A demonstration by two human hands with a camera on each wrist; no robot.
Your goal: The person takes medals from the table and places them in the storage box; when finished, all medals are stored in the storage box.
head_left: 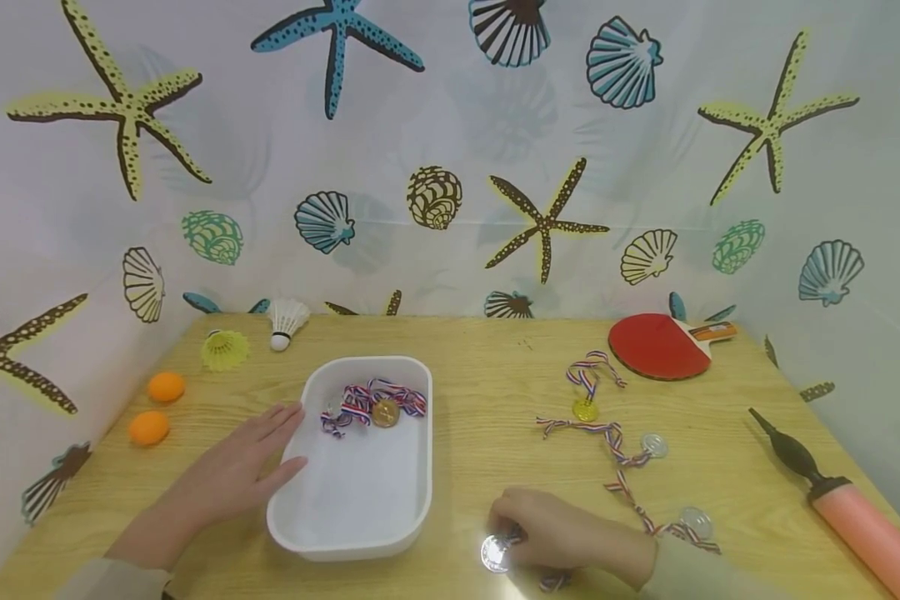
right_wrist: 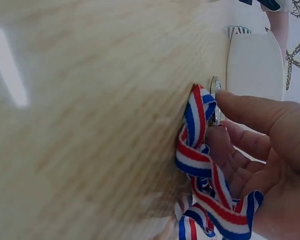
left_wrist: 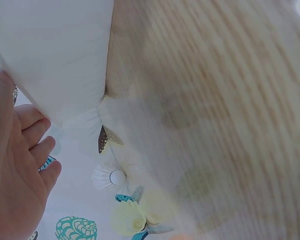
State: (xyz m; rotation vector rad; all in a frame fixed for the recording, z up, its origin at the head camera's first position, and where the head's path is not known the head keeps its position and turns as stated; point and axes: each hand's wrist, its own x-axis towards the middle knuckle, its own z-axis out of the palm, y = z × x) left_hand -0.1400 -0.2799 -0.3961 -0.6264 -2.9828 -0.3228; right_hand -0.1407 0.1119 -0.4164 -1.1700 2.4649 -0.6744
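While the left hand (head_left: 236,471) lies flat with straight fingers against the left wall of the white tray (head_left: 412,508), the right hand (head_left: 570,533) curls its fingers round a silver medal (head_left: 495,553) and its striped ribbon (right_wrist: 200,150) at the near edge of the wooden table (head_left: 480,375). That medal sits just right of the tray's near right corner, its disc showing at the left of the fingers and the ribbon bunched under the palm, trailing toward the wrist.

Inside the tray lies a gold medal (head_left: 385,412) with its ribbon heaped at the far end. Three more medals lie to the right: a gold one (head_left: 586,409) with a looped ribbon, and two clear ones (head_left: 654,445) (head_left: 696,522) whose ribbons run in a wavy line from far left to near right, the nearest ribbon reaching the right wrist.

Two orange balls (head_left: 157,408) rest near the left edge, with a yellow shuttlecock (head_left: 223,350) and a white shuttlecock (head_left: 285,323) at the far left. A red paddle (head_left: 660,345) lies at the far right, handle pointing right. A pink pump (head_left: 847,508) lies along the right edge, its black tip pointing away.
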